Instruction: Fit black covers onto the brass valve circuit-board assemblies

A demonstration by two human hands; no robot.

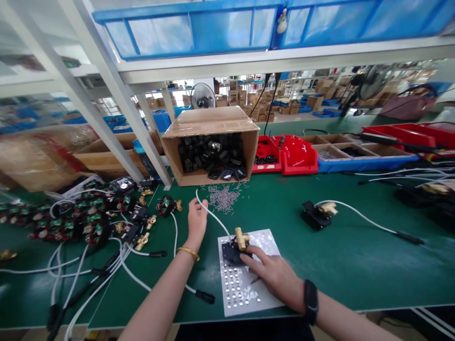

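My left hand (197, 219) is raised beside the upper end of a white cable (216, 219), fingers curled round it near a pile of small screws (223, 198). That cable runs down to a black housing (232, 254) with a brass fitting (241, 238) on top. Fingers of my right hand (272, 273) press on the right side of this housing. Beneath it lies a white sheet (231, 303) with rows of small round silvery pieces.
An open cardboard box (209, 124) of black parts stands behind the screws. Wired assemblies (95, 227) crowd the left. Another black unit (316, 215) with a cable lies right. Red bins (298, 158) and a blue tray (359, 165) line the back, under a shelf.
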